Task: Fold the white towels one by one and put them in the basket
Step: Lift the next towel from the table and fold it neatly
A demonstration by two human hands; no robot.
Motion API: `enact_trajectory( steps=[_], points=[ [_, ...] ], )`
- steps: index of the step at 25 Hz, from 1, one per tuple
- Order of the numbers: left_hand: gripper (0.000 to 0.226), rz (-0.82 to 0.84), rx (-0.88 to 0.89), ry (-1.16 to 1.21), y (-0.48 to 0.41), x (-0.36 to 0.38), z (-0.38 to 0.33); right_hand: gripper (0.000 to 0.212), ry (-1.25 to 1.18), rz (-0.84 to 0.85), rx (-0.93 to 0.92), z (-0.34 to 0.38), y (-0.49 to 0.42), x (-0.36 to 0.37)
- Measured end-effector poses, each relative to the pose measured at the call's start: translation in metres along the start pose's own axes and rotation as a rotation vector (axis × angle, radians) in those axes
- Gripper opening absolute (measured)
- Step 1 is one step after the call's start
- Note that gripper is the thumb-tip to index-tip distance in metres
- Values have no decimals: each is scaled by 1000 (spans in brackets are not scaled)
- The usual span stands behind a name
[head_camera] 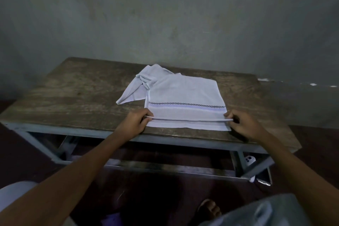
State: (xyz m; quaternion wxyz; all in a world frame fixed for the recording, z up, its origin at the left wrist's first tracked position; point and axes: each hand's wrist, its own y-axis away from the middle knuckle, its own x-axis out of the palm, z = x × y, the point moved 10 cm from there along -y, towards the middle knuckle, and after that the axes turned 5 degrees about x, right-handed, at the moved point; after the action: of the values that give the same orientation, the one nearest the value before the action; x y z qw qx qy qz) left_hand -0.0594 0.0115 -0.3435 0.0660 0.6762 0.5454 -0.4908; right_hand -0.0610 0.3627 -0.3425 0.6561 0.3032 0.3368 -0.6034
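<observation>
A grey wall [165, 14] backs the worn wooden table [73, 93]. The white towel [185, 95] lies there, its near corners pinched by the left hand [134, 123] and right hand [244, 124]; beyond the left pinch lies a crumpled towel [139, 86].

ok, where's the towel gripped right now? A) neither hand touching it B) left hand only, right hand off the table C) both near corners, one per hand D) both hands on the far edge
C: the left hand and right hand each pinch a near corner of the towel, its top layer lifted slightly off the table.
</observation>
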Motion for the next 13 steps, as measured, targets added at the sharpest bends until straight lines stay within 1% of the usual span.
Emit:
enact_trajectory(
  steps=[3,6,8,10,13],
  points=[
    [12,-51,-26,35,1,-9,-1,16,-66,-27,-5,-1,6,0],
    [14,-50,12,32,8,-11,-4,25,-87,-15,-36,2,14,2],
    [18,-22,60,2,14,-8,-6,25,-63,0,-60,3,19,4],
    [23,34,128,-51,19,-3,-11,13,25,21,-77,1,22,6],
    [36,118,132,-81,20,-3,-5,30,195,84,-113,2,23,11]
  ],
)
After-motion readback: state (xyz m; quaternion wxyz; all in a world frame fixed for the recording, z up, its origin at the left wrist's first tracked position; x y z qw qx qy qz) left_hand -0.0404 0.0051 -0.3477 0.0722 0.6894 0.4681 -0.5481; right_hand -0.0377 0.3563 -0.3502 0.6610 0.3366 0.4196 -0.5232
